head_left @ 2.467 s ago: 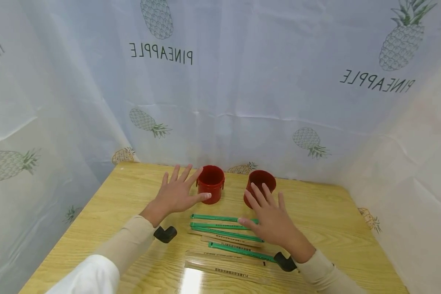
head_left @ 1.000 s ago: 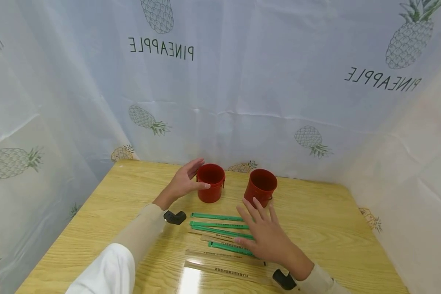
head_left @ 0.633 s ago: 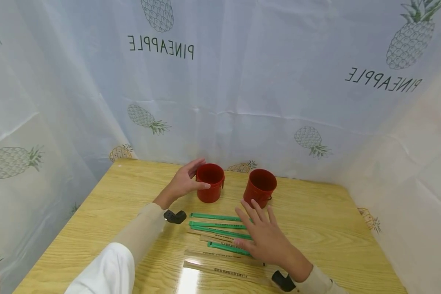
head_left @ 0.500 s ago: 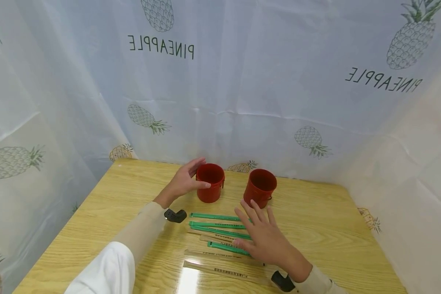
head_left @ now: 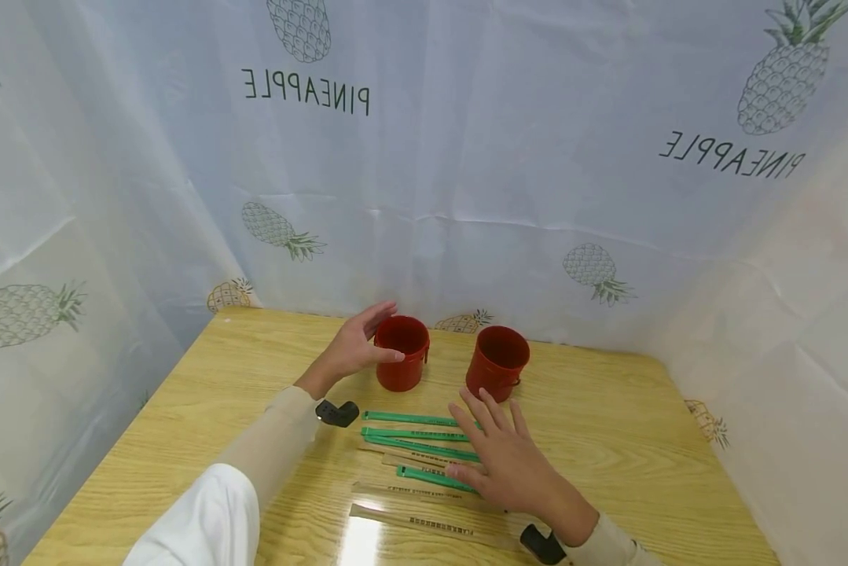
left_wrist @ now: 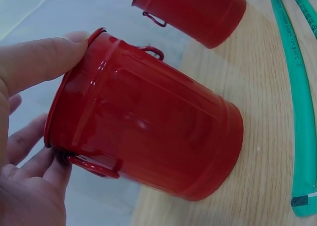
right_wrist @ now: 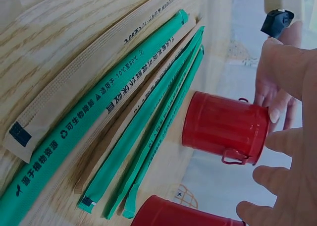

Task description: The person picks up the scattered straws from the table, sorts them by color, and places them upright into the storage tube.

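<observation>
My left hand (head_left: pixel 353 346) holds the left small red bucket (head_left: pixel 399 374), which stands upright on the table. In the left wrist view the thumb lies on the bucket's rim and the fingers reach round its far side, by a wire handle. My right hand (head_left: pixel 514 465) is spread, palm down, over the right ends of several paper-wrapped drinking straws, some green (head_left: pixel 411 418) and some brown (head_left: pixel 409 520). Its fingertips overlap the base of the right red bucket (head_left: pixel 496 376) in the head view. Nothing is in its grasp.
The straws lie roughly side by side on a wooden table (head_left: pixel 643 456), in front of the buckets. A white curtain (head_left: pixel 480 173) printed with pineapples hangs behind and at both sides. A black wrist camera mount (head_left: pixel 337 414) sits by the left wrist.
My left hand has moved from open beside the left bucket to holding it. My right hand has drawn back from the right bucket toward the straws. Little differs over the last half second.
</observation>
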`<state>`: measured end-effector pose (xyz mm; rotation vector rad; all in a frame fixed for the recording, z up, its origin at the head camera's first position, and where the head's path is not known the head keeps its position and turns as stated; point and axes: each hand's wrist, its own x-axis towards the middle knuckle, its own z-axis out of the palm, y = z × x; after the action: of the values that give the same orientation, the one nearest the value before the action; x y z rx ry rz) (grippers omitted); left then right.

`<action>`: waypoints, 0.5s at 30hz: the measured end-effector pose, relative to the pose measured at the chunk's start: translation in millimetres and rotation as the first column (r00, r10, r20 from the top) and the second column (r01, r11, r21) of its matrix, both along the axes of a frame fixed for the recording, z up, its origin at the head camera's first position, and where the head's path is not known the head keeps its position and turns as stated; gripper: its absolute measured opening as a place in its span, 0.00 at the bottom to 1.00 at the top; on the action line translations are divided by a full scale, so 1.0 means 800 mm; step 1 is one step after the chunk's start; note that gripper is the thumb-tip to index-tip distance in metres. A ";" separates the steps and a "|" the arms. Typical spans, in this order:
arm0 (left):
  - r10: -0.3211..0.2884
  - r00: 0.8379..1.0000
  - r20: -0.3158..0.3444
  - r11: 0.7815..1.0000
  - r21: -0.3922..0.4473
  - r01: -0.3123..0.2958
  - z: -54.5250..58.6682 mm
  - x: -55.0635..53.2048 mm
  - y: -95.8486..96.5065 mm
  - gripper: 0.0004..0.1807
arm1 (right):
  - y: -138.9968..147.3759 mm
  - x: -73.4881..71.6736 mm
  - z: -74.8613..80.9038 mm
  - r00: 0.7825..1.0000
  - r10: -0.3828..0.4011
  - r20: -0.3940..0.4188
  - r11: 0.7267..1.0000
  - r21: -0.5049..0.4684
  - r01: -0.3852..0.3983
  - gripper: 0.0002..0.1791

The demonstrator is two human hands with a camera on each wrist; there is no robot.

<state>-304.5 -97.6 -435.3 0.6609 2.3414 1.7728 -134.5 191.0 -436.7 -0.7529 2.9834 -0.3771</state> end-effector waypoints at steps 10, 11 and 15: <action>0.005 1.000 0.011 1.000 -0.005 -0.005 -0.001 0.000 0.000 0.51 | 0.001 0.002 -0.004 1.000 0.018 0.008 1.000 -0.020 -0.018 0.46; 0.007 1.000 0.011 1.000 -0.009 -0.007 -0.001 0.000 0.000 0.51 | 0.001 0.002 -0.004 1.000 0.021 0.007 0.999 -0.024 -0.021 0.46; 0.005 1.000 0.014 1.000 -0.022 -0.004 -0.002 -0.001 -0.003 0.52 | 0.000 0.003 -0.005 1.000 0.031 0.003 0.999 -0.027 -0.031 0.46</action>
<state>-305.3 -99.7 -437.1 0.6383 2.3518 1.7448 -132.3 191.4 -440.8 -0.7982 2.9652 -0.4171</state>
